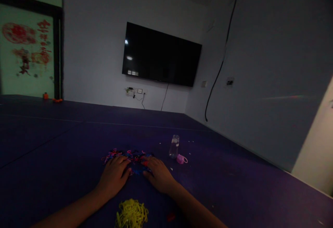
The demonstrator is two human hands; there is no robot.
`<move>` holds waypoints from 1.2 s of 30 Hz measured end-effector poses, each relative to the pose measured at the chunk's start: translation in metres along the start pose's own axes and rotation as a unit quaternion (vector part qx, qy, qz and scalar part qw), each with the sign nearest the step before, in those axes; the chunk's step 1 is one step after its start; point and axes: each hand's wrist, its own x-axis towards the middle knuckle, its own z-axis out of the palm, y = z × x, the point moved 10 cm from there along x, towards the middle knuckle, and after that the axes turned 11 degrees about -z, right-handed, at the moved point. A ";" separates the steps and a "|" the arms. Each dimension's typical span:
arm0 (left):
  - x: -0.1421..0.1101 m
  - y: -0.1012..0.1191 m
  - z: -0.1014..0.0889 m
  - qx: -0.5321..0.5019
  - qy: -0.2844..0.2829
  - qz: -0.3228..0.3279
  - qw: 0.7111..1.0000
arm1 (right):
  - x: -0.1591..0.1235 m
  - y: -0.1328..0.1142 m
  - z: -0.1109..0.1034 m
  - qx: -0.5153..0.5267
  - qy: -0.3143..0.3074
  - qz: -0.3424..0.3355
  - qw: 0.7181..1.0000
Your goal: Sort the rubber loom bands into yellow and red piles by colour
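A loose heap of small stretchy-looking loops (135,156), mostly pink, red, blue and dark, lies spread on the purple surface (78,144). My left hand (116,174) rests against its near left side, fingers stretched out. On the right side of the heap lies my right hand (158,172), its fingers also extended and touching the loops, with something red beside them. Some fingertips are lost among the loops. Closer to me, between my forearms, sits a pile of yellow loops (132,214).
Beyond my right hand stands a clear bottle (174,147), with a pink cap (181,159) beside it. Small white scraps dot the surface. A dark red piece (171,217) lies near my right forearm. Orange objects (57,100) sit at the far left edge. A television (161,56) hangs on the wall.
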 end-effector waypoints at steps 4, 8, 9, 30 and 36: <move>-0.002 0.006 0.008 -0.011 -0.030 0.042 0.999 | 0.001 -0.006 0.001 0.006 -0.020 -0.017 1.000; -0.007 0.018 0.019 -0.033 -0.074 0.110 0.991 | 0.003 -0.012 0.000 0.011 -0.031 -0.028 0.999; -0.007 0.018 0.021 -0.034 -0.082 0.112 0.990 | 0.004 -0.013 -0.001 0.012 -0.030 -0.028 0.999; -0.011 0.024 0.023 -0.040 -0.096 0.147 0.984 | 0.005 -0.023 0.000 -0.004 -0.034 -0.076 0.997; -0.007 0.016 0.024 -0.027 -0.092 0.102 0.990 | 0.007 -0.015 -0.004 -0.033 -0.005 -0.045 0.998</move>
